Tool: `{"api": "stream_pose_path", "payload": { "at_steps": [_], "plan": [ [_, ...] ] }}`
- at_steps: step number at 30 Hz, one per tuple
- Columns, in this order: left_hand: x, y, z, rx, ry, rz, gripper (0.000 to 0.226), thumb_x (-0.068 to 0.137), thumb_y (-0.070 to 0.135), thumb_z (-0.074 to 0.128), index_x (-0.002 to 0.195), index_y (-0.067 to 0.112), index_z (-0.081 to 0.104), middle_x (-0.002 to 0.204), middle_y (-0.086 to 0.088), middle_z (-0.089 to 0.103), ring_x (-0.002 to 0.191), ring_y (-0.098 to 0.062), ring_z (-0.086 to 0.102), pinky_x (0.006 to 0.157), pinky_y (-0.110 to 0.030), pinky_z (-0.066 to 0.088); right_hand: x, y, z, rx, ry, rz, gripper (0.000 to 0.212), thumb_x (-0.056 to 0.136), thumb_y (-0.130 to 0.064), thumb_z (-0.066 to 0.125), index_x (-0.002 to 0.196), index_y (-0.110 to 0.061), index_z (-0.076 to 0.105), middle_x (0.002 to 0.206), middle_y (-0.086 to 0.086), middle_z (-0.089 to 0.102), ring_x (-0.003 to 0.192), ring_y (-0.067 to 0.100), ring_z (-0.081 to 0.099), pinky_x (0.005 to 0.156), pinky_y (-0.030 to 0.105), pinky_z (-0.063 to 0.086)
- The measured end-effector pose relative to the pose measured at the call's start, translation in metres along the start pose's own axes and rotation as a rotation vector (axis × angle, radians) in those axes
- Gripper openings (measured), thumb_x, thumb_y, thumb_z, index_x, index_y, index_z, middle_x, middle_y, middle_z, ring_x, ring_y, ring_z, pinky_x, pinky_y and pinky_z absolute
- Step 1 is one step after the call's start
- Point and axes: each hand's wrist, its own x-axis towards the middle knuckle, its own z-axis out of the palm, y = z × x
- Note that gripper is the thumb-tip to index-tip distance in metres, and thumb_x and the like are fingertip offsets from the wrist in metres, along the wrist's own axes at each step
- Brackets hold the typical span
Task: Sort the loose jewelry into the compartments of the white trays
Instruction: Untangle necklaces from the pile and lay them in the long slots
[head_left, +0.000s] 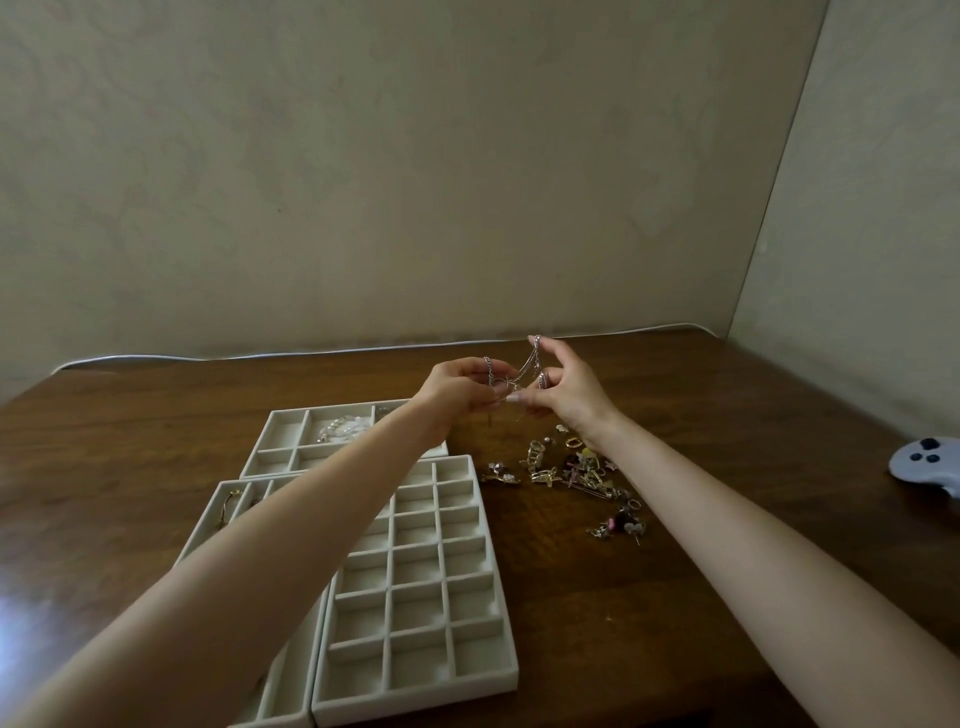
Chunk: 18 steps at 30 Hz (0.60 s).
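Silver chain (525, 370) pinched in both hands, left hand (457, 395) and right hand (571, 397), held above worktop (675, 597) past the far tray (280, 415). Step: untangling, I judge. Next: lay it in a long compartment; loose pile (576, 470) unsorted

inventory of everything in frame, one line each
chain: 1, silver, between both hands
loose jewelry: 1 pile, mostly gold, right of trays
grid tray: 1, white, nearest
far tray: 1, white, behind grid tray
left tray: 1, white, partly under left forearm
bead piece: 1, pearly white, in far tray
gold piece: 1, gold, in left tray
cable: 1, white, table's back edge
controller: 1, grey-blue, table's right edge
table: 1, dark brown wood
left hand: 1, fingers pinch chain
right hand: 1, fingers pinch chain
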Motion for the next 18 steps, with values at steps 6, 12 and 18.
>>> {"api": "stream_pose_path", "payload": {
  "at_steps": [6,12,18],
  "plan": [
    [-0.0008,-0.0001,0.0023,-0.033,-0.065,-0.001,0.032,0.084,-0.009,0.057,0.113,0.002,0.060,0.108,-0.014,0.063,0.092,-0.019,0.064,0.077,-0.021,0.056,-0.0007,0.0010,-0.0006,0.070,-0.042,0.024,0.086,0.072,0.001,0.075,0.144,-0.014,0.031,0.075,0.005,0.063,0.064,0.014,0.059,0.059,0.026,0.050],
    [-0.0018,-0.0005,0.0018,-0.010,-0.121,-0.004,0.036,0.084,-0.015,0.051,0.114,0.004,0.059,0.109,-0.014,0.063,0.092,-0.019,0.064,0.077,-0.023,0.056,0.0009,-0.0022,-0.0008,0.158,-0.104,0.054,0.082,0.075,0.002,0.072,0.145,-0.013,0.031,0.083,0.009,0.065,0.067,0.017,0.061,0.056,0.024,0.050],
    [0.0013,0.0027,-0.0014,-0.246,-0.101,-0.041,0.038,0.085,-0.019,0.043,0.113,0.002,0.057,0.108,-0.009,0.065,0.094,-0.013,0.066,0.074,-0.021,0.057,-0.0027,0.0043,-0.0058,0.051,-0.176,0.077,0.089,0.073,0.005,0.072,0.147,-0.014,0.027,0.097,0.014,0.066,0.074,0.017,0.063,0.058,0.021,0.054]
  ]
}}
